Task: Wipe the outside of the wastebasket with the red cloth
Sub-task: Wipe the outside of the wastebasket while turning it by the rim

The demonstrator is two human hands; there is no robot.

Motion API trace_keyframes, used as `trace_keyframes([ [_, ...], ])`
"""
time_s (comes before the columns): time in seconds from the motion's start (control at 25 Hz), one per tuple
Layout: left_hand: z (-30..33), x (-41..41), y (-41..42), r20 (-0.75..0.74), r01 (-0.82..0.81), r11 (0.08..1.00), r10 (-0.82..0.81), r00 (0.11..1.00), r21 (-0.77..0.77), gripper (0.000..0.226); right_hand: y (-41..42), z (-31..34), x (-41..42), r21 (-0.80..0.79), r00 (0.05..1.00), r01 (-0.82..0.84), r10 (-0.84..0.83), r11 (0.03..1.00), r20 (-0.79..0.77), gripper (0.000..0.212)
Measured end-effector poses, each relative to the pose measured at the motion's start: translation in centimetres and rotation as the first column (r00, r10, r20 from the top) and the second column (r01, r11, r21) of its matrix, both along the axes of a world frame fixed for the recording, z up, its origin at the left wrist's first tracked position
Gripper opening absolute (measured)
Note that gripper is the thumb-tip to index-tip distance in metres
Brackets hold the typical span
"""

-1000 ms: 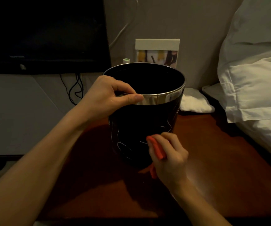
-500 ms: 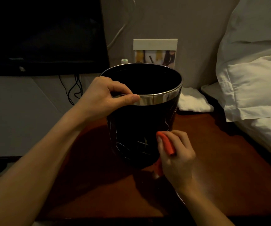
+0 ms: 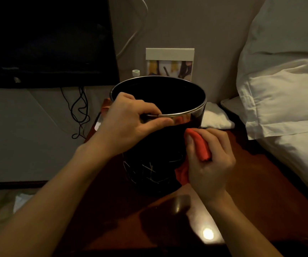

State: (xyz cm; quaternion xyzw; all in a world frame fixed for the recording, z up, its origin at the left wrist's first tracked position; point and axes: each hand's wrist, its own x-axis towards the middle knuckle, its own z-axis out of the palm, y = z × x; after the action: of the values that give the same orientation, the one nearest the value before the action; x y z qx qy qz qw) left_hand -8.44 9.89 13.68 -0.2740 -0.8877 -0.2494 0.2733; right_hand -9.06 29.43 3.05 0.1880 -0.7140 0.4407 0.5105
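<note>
1. Dim bedside setting: dark reddish-brown polished wooden table (image 3: 257, 182) set against a grey wall, white pillows (image 3: 286, 93) along its right edge.
2. Left hand (image 3: 129, 123): clamped on the shiny metal rim band of the black cylindrical wastebasket (image 3: 160, 149), thumb outside, fingers hooked inside the near-left rim.
3. Right hand (image 3: 210, 164): closed around the bunched red cloth (image 3: 201, 147), pressing it against the right outer wall just below the band.
4. Wastebasket: upright, at table centre.
5. Clearance: bare tabletop in front and to the right; folded white towel (image 3: 216, 117) just beside the basket's rear right.
6. Rear: white-framed card (image 3: 169, 64) and small white cap (image 3: 136, 72) behind the rim; dark screen (image 3: 45, 41) upper left.
</note>
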Motion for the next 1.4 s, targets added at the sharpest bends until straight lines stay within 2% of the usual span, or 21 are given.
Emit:
trace_keyframes([
  [0.16, 0.2, -0.2, -0.6, 0.042, -0.010, 0.998, 0.007, 0.999, 0.057, 0.017, -0.5, 0.5, -0.3, -0.003, 0.999, 0.038, -0.038, 0.999, -0.011, 0.015],
  [0.36, 0.2, -0.6, -1.4, 0.043, 0.011, 0.998, -0.013, 0.999, 0.055, 0.017, -1.6, -2.2, 0.6, 0.097, 0.993, -0.089, 0.080, 0.991, 0.089, 0.025],
  [0.64, 0.1, -0.7, -1.4, 0.037, -0.001, 0.999, -0.001, 0.999, 0.052, 0.012, -1.2, 1.2, -0.5, -0.033, 1.000, 0.022, -0.022, 0.999, 0.007, 0.016],
  [0.84, 0.1, -0.8, -1.6, 0.044, -0.003, 0.998, 0.000, 0.999, 0.070, 0.021, -1.8, -2.8, 0.8, 0.076, 0.976, -0.157, 0.143, 0.985, 0.164, 0.026],
  [1.08, 0.2, -0.8, -1.6, 0.060, -0.010, 0.997, 0.005, 0.998, 0.075, 0.019, -0.8, 1.0, -0.7, 0.000, 0.999, -0.038, 0.038, 0.999, 0.021, 0.016],
  [1.4, 0.1, -0.7, -1.5, 0.056, -0.021, 0.998, 0.018, 0.998, 0.064, 0.015, -1.6, -2.0, 0.4, 0.100, 0.985, -0.140, 0.128, 0.985, 0.115, 0.026],
])
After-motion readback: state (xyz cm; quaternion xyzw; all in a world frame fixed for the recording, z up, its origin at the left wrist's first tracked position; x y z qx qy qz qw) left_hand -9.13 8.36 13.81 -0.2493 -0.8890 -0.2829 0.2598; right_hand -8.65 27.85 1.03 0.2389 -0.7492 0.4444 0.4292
